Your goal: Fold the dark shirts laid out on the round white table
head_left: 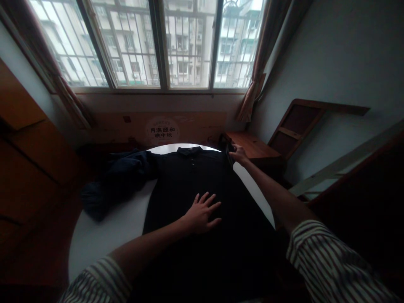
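Observation:
A black polo shirt [189, 181] lies spread face up on a round white table, its collar at the far edge. My left hand [203, 214] rests flat on the shirt's middle with its fingers spread. At the shirt's far right shoulder, the fingers of my right hand [239, 155] are closed on dark cloth that looks like the shirt's sleeve. The shirt's lower part fades into shadow near me.
A bunched dark garment [126, 172] lies left of the shirt on the white table [91, 244]. A wooden desk [255, 145] stands behind my right hand, near a wooden frame [296, 126] by the wall. Wooden cabinets [28, 155] are at left, and a barred window [158, 46] is ahead.

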Available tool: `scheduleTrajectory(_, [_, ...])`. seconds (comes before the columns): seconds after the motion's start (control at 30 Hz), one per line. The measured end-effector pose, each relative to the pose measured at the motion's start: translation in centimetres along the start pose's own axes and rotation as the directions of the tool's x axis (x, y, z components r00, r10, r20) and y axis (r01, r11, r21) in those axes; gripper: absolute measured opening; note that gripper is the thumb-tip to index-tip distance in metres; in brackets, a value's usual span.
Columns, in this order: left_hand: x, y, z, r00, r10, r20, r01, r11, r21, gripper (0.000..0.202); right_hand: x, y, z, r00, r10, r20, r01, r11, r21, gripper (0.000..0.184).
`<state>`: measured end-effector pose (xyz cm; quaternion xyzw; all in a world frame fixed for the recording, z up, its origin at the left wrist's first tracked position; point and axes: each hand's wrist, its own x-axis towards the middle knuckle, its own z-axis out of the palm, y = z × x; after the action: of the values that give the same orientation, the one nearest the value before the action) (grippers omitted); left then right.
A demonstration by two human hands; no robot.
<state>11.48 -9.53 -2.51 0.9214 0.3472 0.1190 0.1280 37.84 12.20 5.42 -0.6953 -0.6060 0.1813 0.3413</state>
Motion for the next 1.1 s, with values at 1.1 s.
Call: scheduleTrajectory(1.1, [0.4,-16.8,-16.0,0.376,-0.812,-0.447,0.923,0.371,0.104,0.067,-23.4,-12.2,15.2,0.252,-0.737,0.627,0.886,0.436,0.156,0.059])
